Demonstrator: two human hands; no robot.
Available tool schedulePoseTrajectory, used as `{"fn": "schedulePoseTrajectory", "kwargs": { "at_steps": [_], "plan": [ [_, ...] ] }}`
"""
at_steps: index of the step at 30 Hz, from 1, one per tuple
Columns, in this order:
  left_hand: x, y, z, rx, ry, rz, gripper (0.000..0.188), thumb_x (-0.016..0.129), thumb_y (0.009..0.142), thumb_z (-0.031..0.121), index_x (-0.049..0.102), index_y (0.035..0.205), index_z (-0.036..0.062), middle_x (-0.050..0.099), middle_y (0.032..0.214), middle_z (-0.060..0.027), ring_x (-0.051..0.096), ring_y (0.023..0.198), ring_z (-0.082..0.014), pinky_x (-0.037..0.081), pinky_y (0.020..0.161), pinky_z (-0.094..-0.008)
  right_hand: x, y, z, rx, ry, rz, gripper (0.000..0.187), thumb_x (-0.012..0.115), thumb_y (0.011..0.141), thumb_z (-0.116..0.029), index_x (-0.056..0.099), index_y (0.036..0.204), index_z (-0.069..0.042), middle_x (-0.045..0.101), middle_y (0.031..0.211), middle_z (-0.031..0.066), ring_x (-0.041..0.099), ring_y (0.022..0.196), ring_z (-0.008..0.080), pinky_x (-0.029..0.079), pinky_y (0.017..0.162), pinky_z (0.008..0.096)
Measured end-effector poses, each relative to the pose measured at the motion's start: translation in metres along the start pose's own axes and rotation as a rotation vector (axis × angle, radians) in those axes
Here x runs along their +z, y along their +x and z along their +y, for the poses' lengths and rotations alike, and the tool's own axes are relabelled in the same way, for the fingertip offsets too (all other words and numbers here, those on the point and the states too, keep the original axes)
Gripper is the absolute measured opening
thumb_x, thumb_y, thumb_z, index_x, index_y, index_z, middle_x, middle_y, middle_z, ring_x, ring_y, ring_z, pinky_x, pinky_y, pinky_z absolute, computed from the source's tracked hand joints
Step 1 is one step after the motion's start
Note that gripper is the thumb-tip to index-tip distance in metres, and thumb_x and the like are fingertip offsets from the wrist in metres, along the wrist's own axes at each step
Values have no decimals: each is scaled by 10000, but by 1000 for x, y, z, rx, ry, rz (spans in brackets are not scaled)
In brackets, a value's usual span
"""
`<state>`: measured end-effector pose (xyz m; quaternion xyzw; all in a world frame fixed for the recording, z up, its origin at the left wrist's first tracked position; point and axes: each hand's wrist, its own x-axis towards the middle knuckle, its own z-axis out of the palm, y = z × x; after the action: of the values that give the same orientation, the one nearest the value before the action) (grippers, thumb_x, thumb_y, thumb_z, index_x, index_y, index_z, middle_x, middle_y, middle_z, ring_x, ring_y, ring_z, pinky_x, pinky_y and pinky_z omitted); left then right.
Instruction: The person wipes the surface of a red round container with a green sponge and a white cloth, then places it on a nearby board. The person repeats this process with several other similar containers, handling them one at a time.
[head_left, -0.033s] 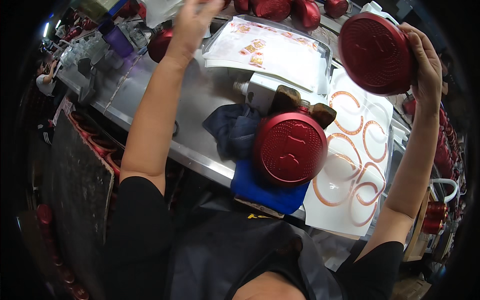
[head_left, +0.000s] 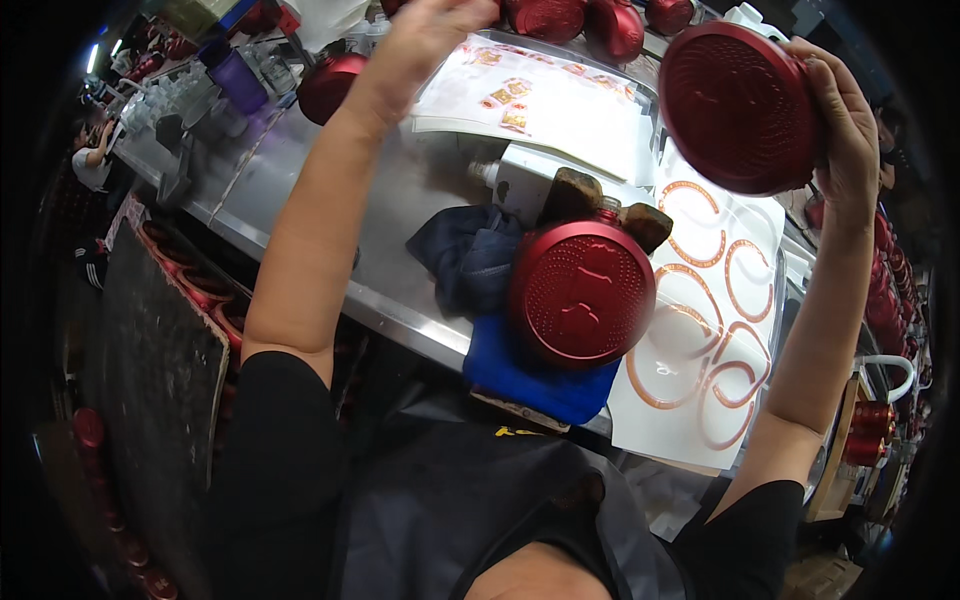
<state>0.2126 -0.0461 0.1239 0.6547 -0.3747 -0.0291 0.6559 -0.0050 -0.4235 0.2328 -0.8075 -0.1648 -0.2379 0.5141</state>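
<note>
My right hand (head_left: 848, 125) grips the rim of a round, flat red bottle (head_left: 735, 105) with an embossed face, held up at the upper right. Stretched toward the top edge, my left hand (head_left: 425, 45) is somewhat blurred, its fingers extended beside several red bottles (head_left: 545, 15); nothing shows in it. Before me another round red bottle (head_left: 582, 295) lies on a blue cloth (head_left: 535, 385), face up. Its neck sits between two brown-stained pads (head_left: 572, 195) on a white fixture (head_left: 525, 170).
A tray of printed decal sheets (head_left: 560, 105) lies at the back. To the right is a white sheet with orange ring-shaped decals (head_left: 690, 290). A dark cloth (head_left: 465, 255) rests left of the bottle. A purple container (head_left: 235, 80) stands far left; a person (head_left: 92, 160) is beyond.
My left hand has moved to the right along the top edge. The bottle in my right hand has shifted slightly left. The bottle on the blue cloth stays put.
</note>
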Motion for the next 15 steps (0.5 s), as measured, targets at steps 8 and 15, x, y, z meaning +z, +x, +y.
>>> {"fn": "schedulePoseTrajectory", "kwargs": {
  "at_steps": [8,15],
  "plan": [
    [37,-48,78,-85,-421,-452,737,786,786,219,483,1404,-44,647,1245,-120,606,1158,-201,458,1025,-330,148,16,-21,41,466,-238,369,539,1055,-291,606,1288,-13,662,1214,93,620,1145,163,508,962,322],
    [-20,-147,43,-45,-129,308,635,805,784,126,510,1314,-60,650,1200,-145,641,1065,-213,478,998,-351,102,89,79,87,-733,-47,341,582,1033,-319,672,1232,-56,742,1044,88,699,996,186,530,874,308]
  ]
}}
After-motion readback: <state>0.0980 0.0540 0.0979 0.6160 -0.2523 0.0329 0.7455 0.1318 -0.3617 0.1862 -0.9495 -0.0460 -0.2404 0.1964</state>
